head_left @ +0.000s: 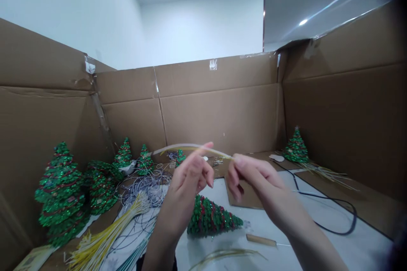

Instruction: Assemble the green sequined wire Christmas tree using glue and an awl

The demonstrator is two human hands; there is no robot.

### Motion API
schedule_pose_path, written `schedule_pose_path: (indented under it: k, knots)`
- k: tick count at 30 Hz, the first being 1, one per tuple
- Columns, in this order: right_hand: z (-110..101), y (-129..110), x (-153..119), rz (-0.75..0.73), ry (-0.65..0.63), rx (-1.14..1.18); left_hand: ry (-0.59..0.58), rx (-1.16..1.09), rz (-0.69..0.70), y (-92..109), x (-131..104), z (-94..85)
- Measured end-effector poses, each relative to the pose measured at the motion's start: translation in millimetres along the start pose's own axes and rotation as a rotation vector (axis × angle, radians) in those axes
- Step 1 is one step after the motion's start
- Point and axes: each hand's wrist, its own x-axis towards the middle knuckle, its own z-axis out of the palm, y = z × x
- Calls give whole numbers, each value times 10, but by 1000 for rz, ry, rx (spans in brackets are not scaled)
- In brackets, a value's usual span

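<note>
Cardboard walls box in the white work surface on three sides. My left hand and right hand are raised above it, both pinched onto one thin pale-yellow strip; it runs from my right fingertips across the left fingers and arcs off to the left. Below my hands a green sequin tree with red bands lies on its side. Finished trees stand at left and one at far right. Loose yellow strips and grey wires are piled at left, a black cable loops at right, and a small wood-handled tool lies near the lying tree. My judgement: I'm straightening or feeding the strip; next calls for steady tension between both pinches.
</note>
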Motion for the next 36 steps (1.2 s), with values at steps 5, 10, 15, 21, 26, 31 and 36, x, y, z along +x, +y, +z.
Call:
schedule_pose_path:
  k: [5,10,15,21,26,31,36]
  knots:
    - [-26,21,41,22,-86,-51,311,-220,111,-29,58,-42]
    - [-198,33,66,-35,-67,-187,423,-278,204,-3,41,-130]
    - [-349,64,73,-60,27,-412,431,-177,265,-14,27,-151]
    - [3,81,18,-203,424,-417,215,73,229,-15,-5,-16]
    - [289,27,-23,-192,264,-204,44,205,215,-5,-12,115]
    - [244,60,-5,-238,292,-273,80,289,231,-28,-10,77]
    - [177,42,-17,-269,326,-397,179,472,287,-8,-18,-2]
